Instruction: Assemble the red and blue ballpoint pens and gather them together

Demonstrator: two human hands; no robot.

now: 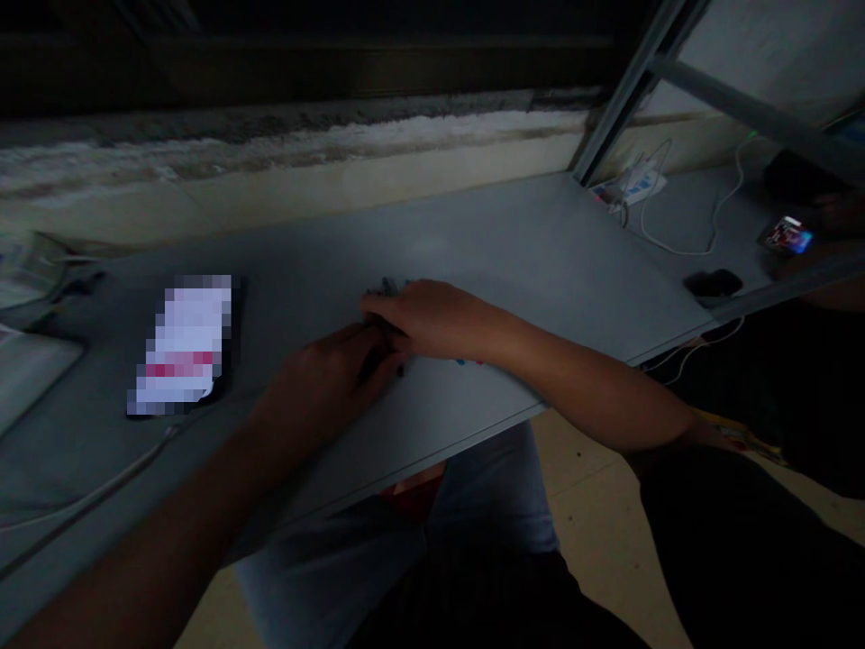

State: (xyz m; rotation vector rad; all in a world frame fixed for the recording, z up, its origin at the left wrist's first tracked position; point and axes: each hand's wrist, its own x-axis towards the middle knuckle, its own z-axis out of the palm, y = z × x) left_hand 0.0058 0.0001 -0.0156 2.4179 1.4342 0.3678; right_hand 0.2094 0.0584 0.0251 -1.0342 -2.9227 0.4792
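Note:
My left hand [331, 374] and my right hand [432, 317] meet over the grey desk [514, 243], fingers closed together. Just beyond the right fingertips shows a small greyish thing [388, 287], mostly hidden by the hands and too dark to name. A small dark tip [401, 370] sticks out by the left thumb. Below my right wrist, small blue [460, 361] and red [479, 362] bits peek out on the desk. To the left of my hands lies a phone [182, 342] with its screen lit and blurred out.
A white cable [135, 464] runs from the phone's lower end. Metal posts [622, 99] divide off the desk at right, where a power strip [639, 185], a dark mouse-like object [713, 283] and another person's lit phone [789, 234] are. The desk's front edge [432, 464] is above my lap.

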